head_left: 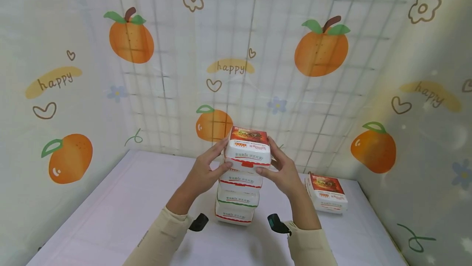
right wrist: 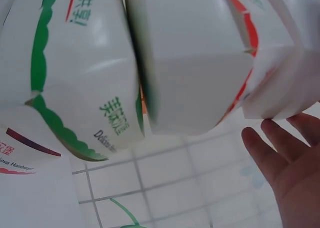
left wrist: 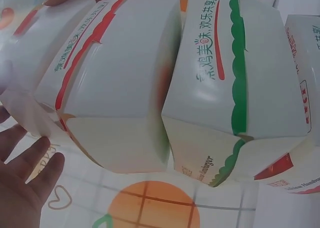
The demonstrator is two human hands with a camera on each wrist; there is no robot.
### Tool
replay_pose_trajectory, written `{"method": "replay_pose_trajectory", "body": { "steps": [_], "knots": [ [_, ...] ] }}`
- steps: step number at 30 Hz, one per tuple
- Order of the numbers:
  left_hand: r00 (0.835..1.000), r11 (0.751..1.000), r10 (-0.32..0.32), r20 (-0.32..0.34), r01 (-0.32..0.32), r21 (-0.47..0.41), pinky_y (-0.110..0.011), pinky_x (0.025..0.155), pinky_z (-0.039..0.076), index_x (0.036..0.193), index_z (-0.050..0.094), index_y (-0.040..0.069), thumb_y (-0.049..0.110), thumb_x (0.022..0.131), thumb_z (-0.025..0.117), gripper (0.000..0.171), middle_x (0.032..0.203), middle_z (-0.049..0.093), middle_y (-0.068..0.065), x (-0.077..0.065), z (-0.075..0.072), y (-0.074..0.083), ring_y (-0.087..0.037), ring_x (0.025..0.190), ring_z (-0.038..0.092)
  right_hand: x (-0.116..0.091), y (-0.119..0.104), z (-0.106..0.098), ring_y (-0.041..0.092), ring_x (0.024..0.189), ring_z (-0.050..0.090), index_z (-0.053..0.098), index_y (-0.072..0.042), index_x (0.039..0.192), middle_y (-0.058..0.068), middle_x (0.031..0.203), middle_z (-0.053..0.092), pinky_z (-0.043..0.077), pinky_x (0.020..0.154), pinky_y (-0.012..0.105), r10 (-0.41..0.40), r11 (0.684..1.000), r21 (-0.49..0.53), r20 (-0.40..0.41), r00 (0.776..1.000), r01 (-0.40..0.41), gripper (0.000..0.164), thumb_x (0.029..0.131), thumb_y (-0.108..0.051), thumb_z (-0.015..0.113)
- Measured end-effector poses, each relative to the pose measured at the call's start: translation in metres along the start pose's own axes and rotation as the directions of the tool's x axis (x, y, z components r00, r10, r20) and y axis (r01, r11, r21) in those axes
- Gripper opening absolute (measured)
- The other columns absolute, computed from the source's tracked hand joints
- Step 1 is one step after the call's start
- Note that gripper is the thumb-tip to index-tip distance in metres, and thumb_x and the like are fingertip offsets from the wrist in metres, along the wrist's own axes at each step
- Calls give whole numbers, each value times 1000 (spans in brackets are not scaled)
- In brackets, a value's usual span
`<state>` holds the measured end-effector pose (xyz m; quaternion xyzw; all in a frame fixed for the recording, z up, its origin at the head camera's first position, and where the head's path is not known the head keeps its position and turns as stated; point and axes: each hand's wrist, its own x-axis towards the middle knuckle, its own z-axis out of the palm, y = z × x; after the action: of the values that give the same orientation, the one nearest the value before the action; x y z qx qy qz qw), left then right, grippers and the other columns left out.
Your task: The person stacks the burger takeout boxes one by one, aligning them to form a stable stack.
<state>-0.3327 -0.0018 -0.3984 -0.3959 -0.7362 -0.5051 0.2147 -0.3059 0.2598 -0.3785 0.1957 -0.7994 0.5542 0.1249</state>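
Observation:
A white burger box [head_left: 248,155] with a red picture lid is held at the top of a stack between both hands. My left hand [head_left: 202,174] has its thumb at the front corner and its fingers along the left side. On the opposite side, my right hand [head_left: 287,174] grips the box the same way. Under it stand a red-trimmed box [head_left: 241,180], a green-trimmed box [left wrist: 220,62] and a red-trimmed bottom box [head_left: 234,214], slightly offset from one another. Whether the held box fully rests on the one below cannot be told.
Another burger box [head_left: 327,197] with a red picture lid sits apart on the white table [head_left: 155,188], right of the stack. Behind rises a curtain [head_left: 177,53] printed with oranges, over a wire grid. Black wrist devices [head_left: 199,222] are near the sleeves.

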Motion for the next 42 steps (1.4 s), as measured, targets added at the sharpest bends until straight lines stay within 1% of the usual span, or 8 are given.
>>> {"method": "replay_pose_trajectory", "body": {
  "steps": [4, 9, 14, 19, 24, 29, 34, 42],
  "knots": [
    [1000, 1000, 12, -19, -12, -7, -41, 101, 43, 151, 38, 16, 24, 93, 68, 66, 153, 37, 2, 0, 1, -2, -16, 138, 35, -1, -6, 0, 40, 130, 42, 22, -30, 155, 4, 157, 28, 47, 91, 55, 5, 1000, -9, 3, 1000, -5, 94, 83, -10, 78],
    [999, 1000, 7, -34, -8, -25, -42, 100, 44, 149, 41, 16, 21, 90, 71, 66, 151, 39, 2, -1, 0, -3, -15, 137, 37, -6, -27, 3, 42, 131, 39, 22, -19, 156, 13, 154, 31, 43, 96, 58, -6, 1000, -22, 14, 1000, 6, 92, 84, -9, 77],
    [999, 999, -27, -46, 25, -33, -45, 100, 44, 148, 42, 11, 14, 89, 73, 67, 151, 40, -3, -2, -1, -1, -19, 136, 38, -7, -38, 5, 36, 132, 40, 22, -19, 156, 9, 154, 34, 42, 97, 57, -7, 999, -46, 9, 1000, 8, 91, 84, -13, 78],
    [998, 998, -39, -53, 37, -45, -49, 100, 43, 145, 42, 1, 7, 88, 72, 64, 151, 38, -14, -2, -5, 16, -24, 138, 35, -5, -38, 6, 34, 136, 34, 25, -14, 155, 9, 156, 29, 39, 100, 57, -38, 998, -40, 9, 999, 39, 91, 82, -10, 78],
    [998, 999, -33, -62, 30, -44, -49, 99, 44, 144, 43, -1, 5, 89, 71, 62, 151, 38, -16, -4, -8, 31, -27, 138, 36, -5, -37, 9, 32, 137, 29, 28, -11, 154, 12, 155, 25, 34, 104, 57, -85, 995, -62, -4, 996, 84, 90, 80, -7, 79],
    [996, 998, -47, -72, 45, -40, -46, 99, 45, 144, 44, 1, 5, 88, 72, 63, 151, 39, -15, -5, -8, 31, -25, 138, 37, -6, -38, 11, 33, 136, 31, 28, -12, 154, 14, 151, 30, 34, 103, 59, -84, 993, -86, -11, 996, 83, 90, 80, -7, 78],
    [996, 998, -46, -79, 43, -39, -44, 99, 45, 144, 45, 2, 6, 87, 73, 64, 150, 40, -12, -6, -8, 31, -23, 136, 38, -6, -40, 11, 36, 136, 31, 28, -10, 154, 15, 151, 29, 34, 103, 60, -89, 992, -96, -13, 996, 87, 89, 80, -8, 78],
    [997, 998, -28, -78, 24, -52, -48, 98, 45, 143, 45, 0, 5, 87, 73, 62, 149, 41, -14, -8, -10, 33, -24, 136, 39, -7, -40, 14, 37, 136, 31, 28, -10, 154, 15, 152, 29, 35, 102, 60, -83, 989, -121, -24, 996, 80, 89, 80, -9, 78]
  ]
}}
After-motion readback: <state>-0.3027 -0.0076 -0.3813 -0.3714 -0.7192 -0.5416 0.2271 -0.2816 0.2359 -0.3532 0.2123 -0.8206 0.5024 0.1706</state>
